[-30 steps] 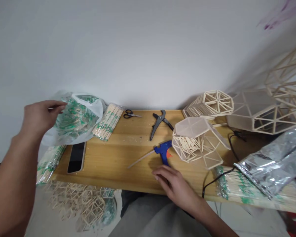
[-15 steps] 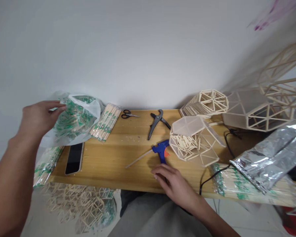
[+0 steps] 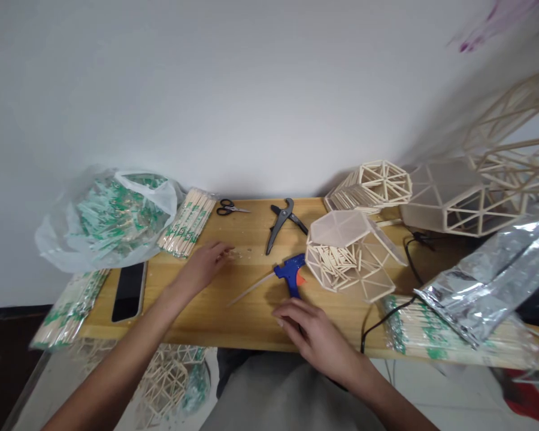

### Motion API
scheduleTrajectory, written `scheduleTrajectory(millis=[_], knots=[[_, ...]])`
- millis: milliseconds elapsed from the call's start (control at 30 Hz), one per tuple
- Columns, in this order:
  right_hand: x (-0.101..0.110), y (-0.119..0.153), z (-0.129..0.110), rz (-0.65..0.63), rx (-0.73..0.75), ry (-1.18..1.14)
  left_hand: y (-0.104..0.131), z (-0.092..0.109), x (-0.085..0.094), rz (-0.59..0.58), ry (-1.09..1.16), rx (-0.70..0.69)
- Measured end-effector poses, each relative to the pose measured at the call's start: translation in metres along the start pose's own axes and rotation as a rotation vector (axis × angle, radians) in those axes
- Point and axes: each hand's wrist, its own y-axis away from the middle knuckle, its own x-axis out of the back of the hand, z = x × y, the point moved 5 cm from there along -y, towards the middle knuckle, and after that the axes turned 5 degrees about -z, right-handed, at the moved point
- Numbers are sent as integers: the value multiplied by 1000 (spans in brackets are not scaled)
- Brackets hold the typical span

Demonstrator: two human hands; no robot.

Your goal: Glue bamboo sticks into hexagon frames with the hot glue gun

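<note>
My left hand (image 3: pixel 205 263) is low over the wooden table (image 3: pixel 193 320), fingers stretched loosely towards some small crumbs (image 3: pixel 242 252); nothing shows in it. At the lower end of a blue glue gun (image 3: pixel 291 274) lies my right hand (image 3: pixel 312 328), its fingers loosely bent and apart from the thumb. It covers the end of the gun's handle, and whether it touches the handle is hidden. A pale glue stick (image 3: pixel 251 289) juts from the gun to the left. Beside the gun, an open hexagonal stick box (image 3: pixel 341 228) holds many short wooden sticks (image 3: pixel 335 263).
Behind lie pliers (image 3: pixel 281 224), scissors (image 3: pixel 230 208) and a pack of sticks (image 3: pixel 188 224). At left are a plastic bag (image 3: pixel 112 260) of wrappers and a phone (image 3: pixel 129 291). Stick frames (image 3: pixel 384 182), a silver foil bag (image 3: pixel 489 281) and a black cord (image 3: pixel 388 312) occupy the right.
My left hand has moved right and down, from the plastic bag to the table's middle near the crumbs. The bag has spread leftward. My right hand and the glue gun have stayed put.
</note>
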Motion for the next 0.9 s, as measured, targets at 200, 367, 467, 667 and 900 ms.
scheduleTrajectory(millis=[200,367,467,667,900], knots=[[3,3,3,17,-35,-17,-24,-5,-23,-68,-27,-28],[3,3,4,19,-33,-5,-29,-1,-22,-105,-69,-71],[3,4,3,21,-41,-7,-27,1,-24,-111,-115,-85],[8,6,1,41,-38,-9,-22,9,-33,-100,-195,-84],[14,10,-1,70,-17,-52,3,7,58,126,-232,159]])
